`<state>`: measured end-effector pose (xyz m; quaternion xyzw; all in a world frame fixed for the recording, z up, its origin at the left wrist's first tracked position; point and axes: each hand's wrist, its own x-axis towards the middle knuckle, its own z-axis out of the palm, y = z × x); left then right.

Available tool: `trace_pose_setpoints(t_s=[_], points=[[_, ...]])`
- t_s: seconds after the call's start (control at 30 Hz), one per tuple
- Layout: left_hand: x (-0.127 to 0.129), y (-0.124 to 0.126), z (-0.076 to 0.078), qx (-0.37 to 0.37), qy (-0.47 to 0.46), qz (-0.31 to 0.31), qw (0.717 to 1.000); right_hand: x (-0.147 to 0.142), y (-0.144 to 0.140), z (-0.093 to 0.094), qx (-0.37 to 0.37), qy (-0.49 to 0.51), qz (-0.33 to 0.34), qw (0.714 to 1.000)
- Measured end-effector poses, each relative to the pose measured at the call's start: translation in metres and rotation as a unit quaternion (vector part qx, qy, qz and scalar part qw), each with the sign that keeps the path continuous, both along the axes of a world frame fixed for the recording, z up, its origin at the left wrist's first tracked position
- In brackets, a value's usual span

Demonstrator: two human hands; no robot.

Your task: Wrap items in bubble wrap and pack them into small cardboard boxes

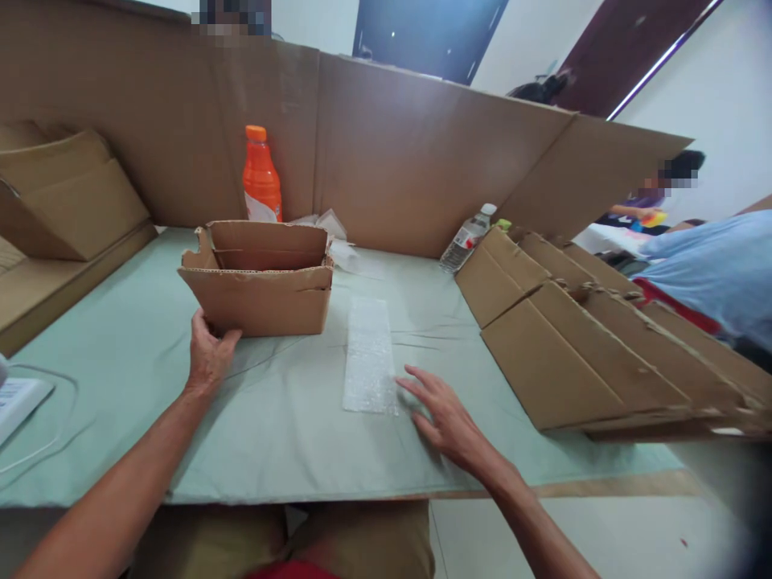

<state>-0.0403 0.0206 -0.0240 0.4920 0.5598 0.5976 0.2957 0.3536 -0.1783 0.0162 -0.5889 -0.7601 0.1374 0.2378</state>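
Note:
An open-topped cardboard box (265, 301) stands on the table left of the middle. My left hand (211, 350) grips its lower left corner, thumb along the front and fingers round the side. To the right of the box, a flat strip of clear bubble wrap (369, 354) lies lengthwise on the cloth. My right hand (439, 410) is open beside the strip's right edge, fingers spread and holding nothing. Whether a fingertip touches the wrap I cannot tell.
Several open cardboard boxes (560, 362) are lined up at the right. An orange bottle (261, 177) and a clear water bottle (467, 241) stand by the cardboard partition (410, 161). More cardboard (72, 193) is at the left, above a white device (24, 402) with a cable.

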Motion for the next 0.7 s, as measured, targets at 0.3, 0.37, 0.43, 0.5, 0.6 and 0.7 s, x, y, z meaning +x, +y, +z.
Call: trace_pose_setpoints(t_s=[0.3, 0.37, 0.43, 0.5, 0.6, 0.7], points=[[0.012, -0.101, 0.05, 0.115, 0.191, 0.028, 0.974, -0.045, 0.013, -0.005, 0.046, 0.092, 0.004, 0.995], [0.026, -0.136, 0.05, 0.142, 0.261, -0.141, 0.945, -0.05, 0.006, 0.01, -0.016, 0.167, -0.004, 0.986], [0.046, -0.161, 0.046, 0.141, 0.286, -0.283, 0.904, -0.054, -0.003, 0.025, -0.082, 0.225, -0.01, 0.971], [0.066, -0.174, 0.042, 0.109, 0.269, -0.371, 0.882, -0.057, -0.011, 0.034, -0.137, 0.279, -0.015, 0.95], [0.093, -0.175, 0.039, 0.01, 0.236, -0.416, 0.878, -0.059, -0.02, 0.034, -0.171, 0.338, -0.047, 0.924], [0.109, -0.164, 0.038, -0.059, 0.269, -0.389, 0.879, -0.056, -0.033, 0.025, -0.08, 0.315, -0.139, 0.935]])
